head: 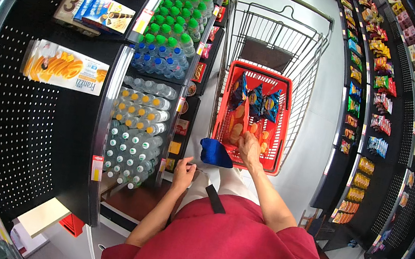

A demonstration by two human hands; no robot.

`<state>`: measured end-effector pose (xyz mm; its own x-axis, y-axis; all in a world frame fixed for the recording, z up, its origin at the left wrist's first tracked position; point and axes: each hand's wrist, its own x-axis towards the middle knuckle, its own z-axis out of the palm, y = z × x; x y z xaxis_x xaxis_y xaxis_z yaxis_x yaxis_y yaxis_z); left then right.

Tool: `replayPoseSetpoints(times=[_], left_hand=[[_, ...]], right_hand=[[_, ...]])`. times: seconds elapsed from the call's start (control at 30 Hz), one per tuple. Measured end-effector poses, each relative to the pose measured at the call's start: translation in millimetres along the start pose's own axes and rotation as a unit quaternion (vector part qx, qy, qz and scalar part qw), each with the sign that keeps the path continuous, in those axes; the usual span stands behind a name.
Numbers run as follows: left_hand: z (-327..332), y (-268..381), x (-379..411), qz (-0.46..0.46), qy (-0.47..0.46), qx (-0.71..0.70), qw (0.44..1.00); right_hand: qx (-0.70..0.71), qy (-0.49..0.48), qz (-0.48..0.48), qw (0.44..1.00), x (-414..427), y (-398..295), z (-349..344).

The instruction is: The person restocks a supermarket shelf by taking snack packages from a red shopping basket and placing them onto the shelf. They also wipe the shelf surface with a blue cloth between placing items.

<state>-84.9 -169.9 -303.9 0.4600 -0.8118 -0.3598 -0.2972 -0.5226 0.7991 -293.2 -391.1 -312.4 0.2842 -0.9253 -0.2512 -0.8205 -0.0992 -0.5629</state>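
A red plastic shopping basket (283,139) rests on a metal wire shopping cart (306,87). Blue snack bags (271,105) stand in its far half, and red-orange snack bags (237,127) lie nearer to me. My right hand (250,149) reaches over the basket's near part, its fingers at the top of a red-orange bag; they appear to pinch it. My left hand (184,173) hangs beside the bottle shelf with its fingers slightly curled and nothing in them. A dark blue cloth-like item (216,153) is at the basket's near left corner; what bears it is hidden.
On the left, a shelf holds bottles with green caps (175,11), blue caps (161,61) and yellow caps (141,111). Boxed biscuits (69,68) lie on a black perforated shelf. Snack packets (381,104) fill shelves on the right, across the tiled floor (309,142).
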Motion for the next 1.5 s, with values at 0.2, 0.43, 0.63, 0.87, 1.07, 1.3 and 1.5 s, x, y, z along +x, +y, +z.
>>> replayPoseSetpoints(times=[0.2, 0.43, 0.63, 0.87, 1.07, 1.3, 1.5], left_hand=[[-16, 0, -6, -0.008, 0.005, -0.024, 1.000], [-51, 46, 0, 0.029, -0.020, -0.088, 0.995], [-97, 118, 8, 0.109, -0.048, -0.112, 0.987], [-147, 177, -6, 0.175, -0.003, -0.121, 0.977], [-210, 173, -46, 0.181, 0.093, -0.107, 0.973], [-294, 125, -128, 0.121, 0.151, -0.156, 0.969], [-331, 81, -196, 0.085, 0.379, -0.143, 0.910]], right_hand=[[0.028, 0.002, -0.041, 0.999, -3, -52, -82], [-0.007, 0.036, -0.148, 0.988, -26, -119, -189], [-0.087, 0.065, -0.247, 0.963, -48, -193, -262], [0.084, 0.066, -0.375, 0.921, -71, -276, -285], [0.199, -0.103, -0.416, 0.881, -97, -348, -278], [0.195, -0.239, -0.534, 0.787, -127, -459, -223], [0.237, -0.348, -0.581, 0.697, -145, -542, -146]])
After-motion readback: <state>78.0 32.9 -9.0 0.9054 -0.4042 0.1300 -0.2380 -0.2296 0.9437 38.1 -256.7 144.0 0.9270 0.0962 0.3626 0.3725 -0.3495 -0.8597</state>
